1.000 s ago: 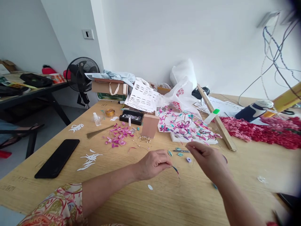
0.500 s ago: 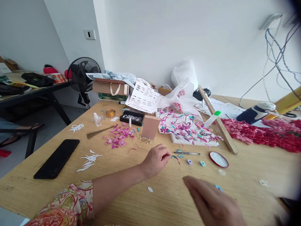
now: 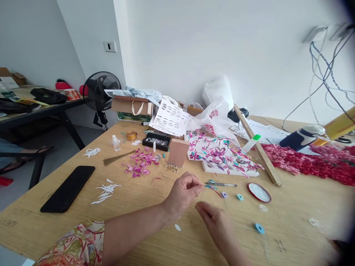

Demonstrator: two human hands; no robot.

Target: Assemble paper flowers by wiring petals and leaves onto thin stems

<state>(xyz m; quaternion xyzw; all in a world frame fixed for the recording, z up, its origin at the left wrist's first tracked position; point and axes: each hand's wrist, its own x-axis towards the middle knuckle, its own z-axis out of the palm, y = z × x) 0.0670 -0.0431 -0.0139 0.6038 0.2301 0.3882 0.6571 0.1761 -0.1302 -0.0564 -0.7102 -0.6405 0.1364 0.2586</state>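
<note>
At the centre of the frame, slightly low, my left hand (image 3: 185,192) is closed at the fingertips on a small teal-and-red sprig (image 3: 212,187), which pokes out to the right, just below a slim pen-like tool (image 3: 226,184). Just beneath, my right hand (image 3: 216,220) has thumb and finger pressed together, seemingly on a fine thread (image 3: 202,195) faintly visible between both hands. A pale strand also runs from the blue spool (image 3: 259,228), lower right on the desk (image 3: 294,210), toward that hand. To do this well, I'd grip the sprig firmly without crushing it, and draw the thread with light, even tension, clear of the purple spool (image 3: 224,194).
</note>
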